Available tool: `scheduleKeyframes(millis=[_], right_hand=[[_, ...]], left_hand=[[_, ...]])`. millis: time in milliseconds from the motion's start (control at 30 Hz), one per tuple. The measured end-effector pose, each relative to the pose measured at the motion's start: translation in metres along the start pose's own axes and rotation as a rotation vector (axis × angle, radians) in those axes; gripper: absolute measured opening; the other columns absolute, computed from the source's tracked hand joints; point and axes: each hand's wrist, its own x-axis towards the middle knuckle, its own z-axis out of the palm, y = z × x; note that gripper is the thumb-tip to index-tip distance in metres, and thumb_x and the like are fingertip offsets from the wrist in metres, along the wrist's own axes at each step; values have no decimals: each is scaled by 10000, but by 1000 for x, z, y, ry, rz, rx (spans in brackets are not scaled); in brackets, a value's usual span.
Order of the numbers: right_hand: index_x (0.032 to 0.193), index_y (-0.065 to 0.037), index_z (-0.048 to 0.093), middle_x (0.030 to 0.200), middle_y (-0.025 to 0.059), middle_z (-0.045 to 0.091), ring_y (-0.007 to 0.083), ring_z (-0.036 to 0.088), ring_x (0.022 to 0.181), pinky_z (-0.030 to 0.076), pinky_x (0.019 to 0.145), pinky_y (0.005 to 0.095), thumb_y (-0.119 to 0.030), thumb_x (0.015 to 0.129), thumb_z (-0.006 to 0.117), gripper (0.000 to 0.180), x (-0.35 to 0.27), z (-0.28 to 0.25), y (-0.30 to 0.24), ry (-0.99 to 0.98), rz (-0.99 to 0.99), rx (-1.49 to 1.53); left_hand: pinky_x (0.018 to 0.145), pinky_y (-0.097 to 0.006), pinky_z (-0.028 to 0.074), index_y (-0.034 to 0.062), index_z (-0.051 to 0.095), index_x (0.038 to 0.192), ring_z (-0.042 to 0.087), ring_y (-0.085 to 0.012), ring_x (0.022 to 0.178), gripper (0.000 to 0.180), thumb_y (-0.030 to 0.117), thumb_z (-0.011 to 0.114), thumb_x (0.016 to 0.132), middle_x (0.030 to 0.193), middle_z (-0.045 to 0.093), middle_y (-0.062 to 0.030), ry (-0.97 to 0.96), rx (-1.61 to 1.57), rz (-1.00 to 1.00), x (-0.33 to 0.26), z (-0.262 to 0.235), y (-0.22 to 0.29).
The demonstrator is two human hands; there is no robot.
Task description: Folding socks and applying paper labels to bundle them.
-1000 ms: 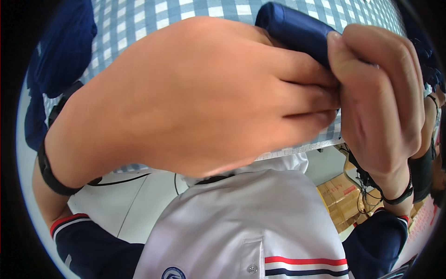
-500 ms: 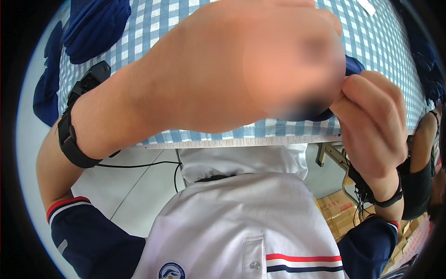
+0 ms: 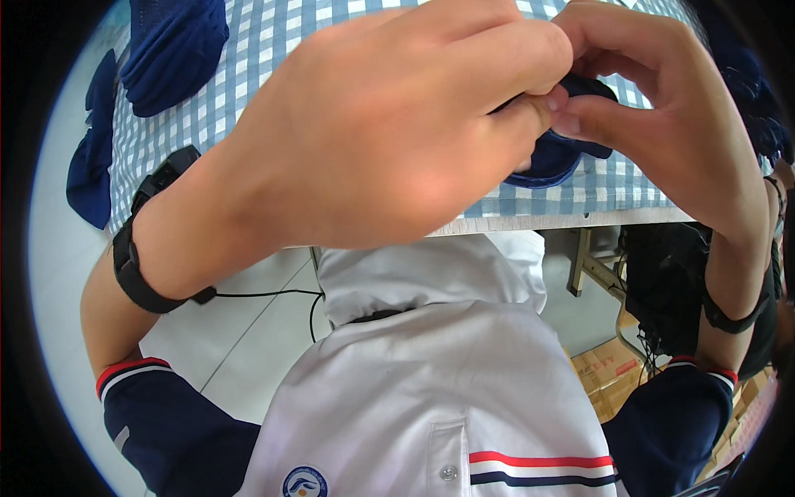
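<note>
Close in front of me, both hands meet over a small piece of dark navy cloth at the table's near edge. My left hand reaches across from the left, its thumb and fingers closed in a pinch, with dark fabric showing between them. My right hand bends in from the right, its thumb tip touching the left fingertips, closed on the same cloth. The cloth's lower rim is curved and hangs just above or on the checked tablecloth; my left hand hides much of it. The exact pinch point is partly covered.
At the far left lie a folded navy fabric pile and another navy piece by the table's edge. More dark fabric sits at the right. Below the right side are a cardboard box and a metal table leg.
My left hand has lowered and no longer blurs close to the camera. My right hand has swung up and farther right, its thumb now meeting the left fingertips. More of the navy cloth shows.
</note>
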Motion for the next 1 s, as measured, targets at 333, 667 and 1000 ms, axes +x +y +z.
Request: scheduleKeyframes(millis=[333,667,1000], right_hand=[[973,56,698,862,138,735,168,679,751,550,717,317,-31,876,737,136,5,-3,-16,-51,-2,-63],[1064,55,686,952,136,739,157,688,822,571,779,309,-67,914,760,207,0,-6,3,-65,-48,67],[1064,51,653,981,74,682,148,639,923,531,880,314,74,811,665,254,-4,6,20,73,18,163]], left_hand=[[735,-367,592,39,660,867,652,-235,846,291,103,740,595,941,635,-78,46,325,67,1,-4,30],[676,-346,593,2,694,707,647,-235,758,168,52,758,560,780,609,-76,336,277,277,-6,31,10],[575,-313,515,20,672,757,617,-246,720,255,27,725,507,795,596,-94,153,85,-78,11,-5,15]])
